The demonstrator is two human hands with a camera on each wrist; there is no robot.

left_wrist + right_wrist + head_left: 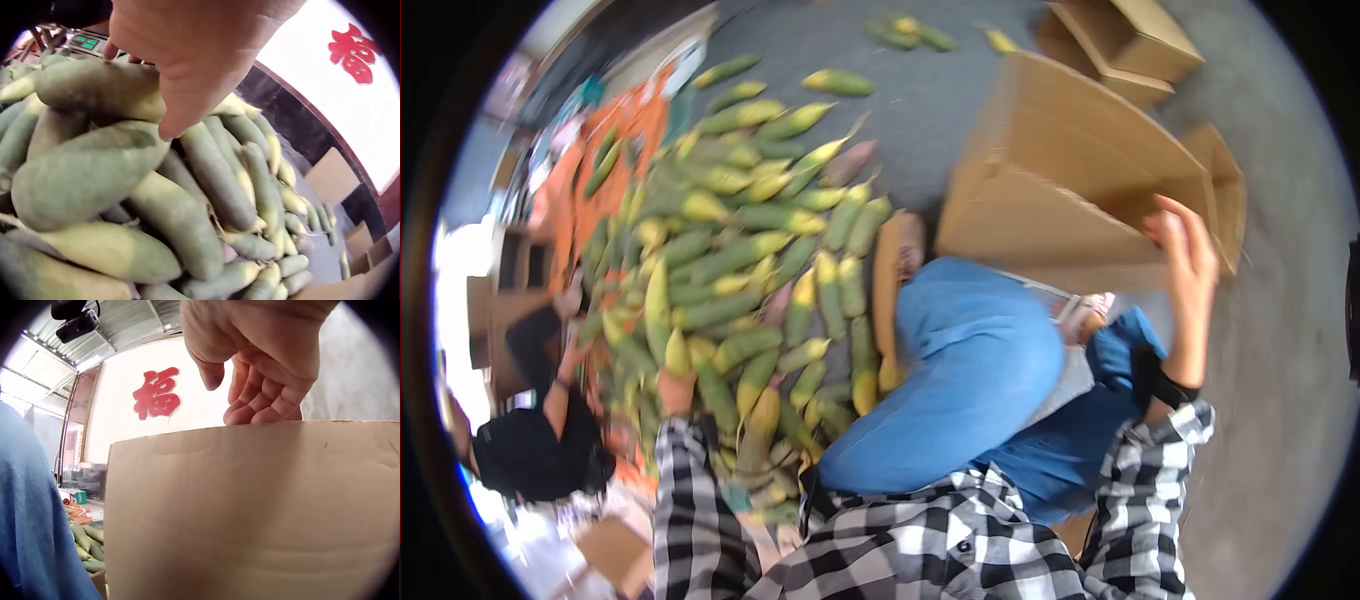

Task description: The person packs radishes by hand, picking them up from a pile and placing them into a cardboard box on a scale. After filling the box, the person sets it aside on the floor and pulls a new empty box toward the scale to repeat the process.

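My left hand (676, 392) reaches into a big pile of green and yellow corn ears (740, 250) on the floor. In the left wrist view the left hand (194, 56) curls over one husked ear (94, 87) on top of the heap, with the thumb down its side. My right hand (1185, 250) is raised at the right on the top edge of a large cardboard box (1060, 190). Seen from the right wrist, the right hand (256, 369) hooks its curled fingers over the box flap (250, 512). My knees in blue jeans (970, 370) lie between the two hands.
Another person in black (530, 450) crouches at the pile's left side. More cardboard boxes (1130, 40) stand at the back right, and a small one (615, 550) lies at the lower left. Loose ears (905, 30) lie on the grey floor. Orange sacks (620, 130) sit behind the pile.
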